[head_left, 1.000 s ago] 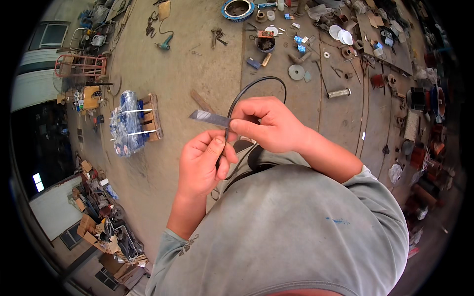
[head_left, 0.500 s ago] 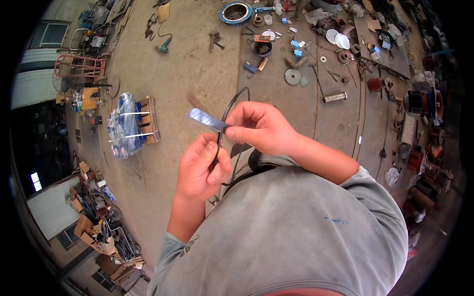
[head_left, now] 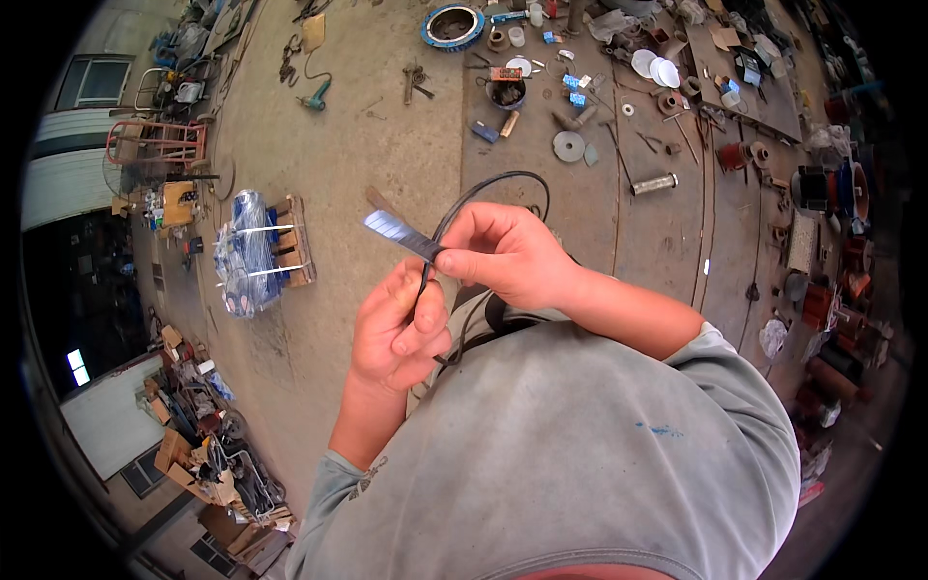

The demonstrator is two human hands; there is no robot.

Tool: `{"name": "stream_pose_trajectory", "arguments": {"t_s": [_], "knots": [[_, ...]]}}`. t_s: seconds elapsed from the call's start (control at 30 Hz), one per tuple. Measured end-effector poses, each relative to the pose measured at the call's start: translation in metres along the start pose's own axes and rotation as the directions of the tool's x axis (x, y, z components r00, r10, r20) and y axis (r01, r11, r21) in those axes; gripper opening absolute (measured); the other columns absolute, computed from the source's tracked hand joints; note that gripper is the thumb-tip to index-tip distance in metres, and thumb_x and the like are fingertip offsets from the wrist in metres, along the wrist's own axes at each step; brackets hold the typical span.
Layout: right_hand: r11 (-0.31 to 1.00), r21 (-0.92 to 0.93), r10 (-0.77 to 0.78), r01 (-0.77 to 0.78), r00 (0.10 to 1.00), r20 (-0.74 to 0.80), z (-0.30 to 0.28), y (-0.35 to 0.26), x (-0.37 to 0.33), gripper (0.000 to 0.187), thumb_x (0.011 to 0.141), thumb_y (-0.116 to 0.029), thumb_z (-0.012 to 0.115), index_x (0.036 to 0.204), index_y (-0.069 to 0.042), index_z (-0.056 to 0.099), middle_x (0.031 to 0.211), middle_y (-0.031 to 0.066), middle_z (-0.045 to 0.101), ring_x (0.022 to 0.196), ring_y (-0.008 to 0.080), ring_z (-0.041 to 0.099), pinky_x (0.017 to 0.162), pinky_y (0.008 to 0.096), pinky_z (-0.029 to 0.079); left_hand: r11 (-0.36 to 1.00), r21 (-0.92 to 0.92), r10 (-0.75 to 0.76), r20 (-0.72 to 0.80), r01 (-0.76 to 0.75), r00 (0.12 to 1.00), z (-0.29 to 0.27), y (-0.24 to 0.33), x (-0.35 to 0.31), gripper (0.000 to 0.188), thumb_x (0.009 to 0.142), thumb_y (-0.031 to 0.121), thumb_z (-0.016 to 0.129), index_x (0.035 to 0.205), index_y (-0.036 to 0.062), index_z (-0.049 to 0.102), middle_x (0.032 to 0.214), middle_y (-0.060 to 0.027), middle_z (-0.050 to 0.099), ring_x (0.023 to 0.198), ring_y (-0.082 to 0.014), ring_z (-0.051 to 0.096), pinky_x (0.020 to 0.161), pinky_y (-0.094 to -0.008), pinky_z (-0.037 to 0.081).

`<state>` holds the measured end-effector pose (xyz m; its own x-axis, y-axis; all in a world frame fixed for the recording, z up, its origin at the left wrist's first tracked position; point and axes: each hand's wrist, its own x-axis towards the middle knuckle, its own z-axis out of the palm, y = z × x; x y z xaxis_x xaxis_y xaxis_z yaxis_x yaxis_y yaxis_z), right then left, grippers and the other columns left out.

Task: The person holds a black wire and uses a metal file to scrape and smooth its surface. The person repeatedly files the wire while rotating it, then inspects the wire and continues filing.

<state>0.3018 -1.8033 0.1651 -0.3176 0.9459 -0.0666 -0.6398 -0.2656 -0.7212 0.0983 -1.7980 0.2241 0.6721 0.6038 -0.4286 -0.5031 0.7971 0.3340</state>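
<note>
My right hand pinches a flat, shiny metal blade by its dark end, thumb on top. The blade points up and left, away from my body. Close below it, my left hand is closed on a thin black cable, which passes upright between thumb and fingers. Where blade and cable cross, they lie right beside each other; I cannot tell whether they touch. From there the cable arcs over behind my right hand, and another part hangs in a loop by my waist. Its ends are hidden.
Left of me, a plastic-wrapped blue bundle rests on a wooden pallet. Ahead lie a green power tool, a blue-rimmed ring, a grey disc and a metal cylinder. Machine parts crowd the right side.
The black cable's arc has swung to the right and now spreads wider behind my right hand. My left fingers have curled closer under the blade, which has tilted slightly.
</note>
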Motion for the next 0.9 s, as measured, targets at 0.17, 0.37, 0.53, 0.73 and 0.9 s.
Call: {"name": "stream_pose_trajectory", "arguments": {"t_s": [0.17, 0.37, 0.53, 0.73, 0.9], "knots": [[0.999, -0.021, -0.040, 0.039, 0.999, -0.033, 0.002, -0.004, -0.005, 0.012, 0.099, -0.012, 0.073, 0.101, -0.004, 0.065, 0.089, -0.0027, 0.066, 0.077, 0.0042, 0.055, 0.065, 0.0242, 0.046, 1.000, -0.008, -0.005, 0.002, 0.005, 1.000, 0.004, -0.002, 0.002, 0.027, 0.115, 0.018, 0.034, 0.129, 0.0041, 0.053, 0.079, -0.0039, 0.060, 0.044, -0.0032, 0.039, 0.043, -0.0224, 0.027], [0.999, -0.029, -0.023, 0.022, 0.998, -0.054, -0.001, -0.008, -0.005, 0.012, 0.099, -0.012, 0.073, 0.102, -0.004, 0.065, 0.089, -0.0032, 0.065, 0.076, 0.0038, 0.055, 0.064, 0.0240, 0.045, 1.000, -0.017, -0.003, -0.005, 0.003, 1.000, 0.004, -0.005, 0.004, 0.028, 0.115, 0.018, 0.034, 0.129, 0.0030, 0.052, 0.077, -0.0027, 0.058, 0.045, -0.0036, 0.040, 0.043, -0.0224, 0.028], [0.998, -0.059, -0.016, 0.015, 0.999, -0.027, -0.003, -0.011, -0.005, 0.012, 0.100, -0.013, 0.072, 0.102, -0.004, 0.065, 0.089, -0.0031, 0.065, 0.077, 0.0037, 0.055, 0.065, 0.0241, 0.046, 1.000, -0.012, -0.018, -0.030, 0.017, 0.999, 0.011, -0.002, 0.011, 0.025, 0.114, 0.019, 0.037, 0.125, 0.0066, 0.056, 0.078, -0.0035, 0.060, 0.044, -0.0037, 0.037, 0.043, -0.0227, 0.026], [0.991, -0.098, -0.091, 0.087, 0.995, -0.040, -0.004, -0.009, -0.001, 0.011, 0.102, -0.013, 0.069, 0.102, -0.002, 0.065, 0.088, -0.0029, 0.063, 0.078, 0.0040, 0.054, 0.067, 0.0243, 0.047, 0.999, -0.045, 0.010, 0.018, -0.009, 1.000, 0.005, -0.002, 0.014, 0.030, 0.115, 0.018, 0.032, 0.132, 0.0006, 0.049, 0.079, -0.0030, 0.057, 0.047, -0.0042, 0.043, 0.043, -0.0225, 0.028], [0.992, -0.106, -0.073, 0.070, 0.997, -0.022, -0.004, -0.011, -0.001, 0.012, 0.103, -0.013, 0.067, 0.103, -0.001, 0.065, 0.087, -0.0033, 0.061, 0.078, 0.0040, 0.052, 0.067, 0.0239, 0.046, 0.999, -0.037, 0.002, -0.066, -0.004, 0.998, 0.010, 0.000, 0.017, 0.025, 0.114, 0.017, 0.034, 0.124, 0.0059, 0.054, 0.076, -0.0038, 0.059, 0.043, -0.0038, 0.038, 0.041, -0.0225, 0.025]]}}
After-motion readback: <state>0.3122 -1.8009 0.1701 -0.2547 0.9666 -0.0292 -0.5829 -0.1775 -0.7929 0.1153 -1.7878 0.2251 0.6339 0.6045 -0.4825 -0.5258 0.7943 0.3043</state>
